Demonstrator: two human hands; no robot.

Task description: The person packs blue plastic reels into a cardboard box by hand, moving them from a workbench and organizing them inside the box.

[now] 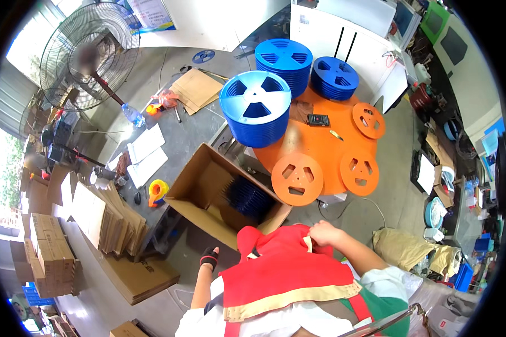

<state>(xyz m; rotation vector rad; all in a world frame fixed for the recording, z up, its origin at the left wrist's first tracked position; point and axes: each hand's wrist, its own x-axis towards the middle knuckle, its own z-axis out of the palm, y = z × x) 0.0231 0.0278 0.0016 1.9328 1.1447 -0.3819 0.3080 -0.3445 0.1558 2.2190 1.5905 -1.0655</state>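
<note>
My left hand (209,257), in a black fingerless glove with red trim, hangs beside the near left side of an open cardboard box (199,185). Its thumb stretches out, and I see nothing in it; its other fingers show poorly. Blue slotted reels (252,197) stand on edge inside the box. Against my chest, my bare right hand (322,232) is closed with bent fingers at the upper edge of my red apron (287,278). Beyond the box, a stack of blue reels (256,109) rises from an orange round table (331,143).
More blue reel stacks (284,56) and loose orange reels (298,178) are on the orange table, with a small black device (318,119). A grey table (199,129) holds papers (147,157), a bottle (132,115) and a yellow tape roll (158,191). Flattened cartons (109,216) lean at left, near a fan (90,56).
</note>
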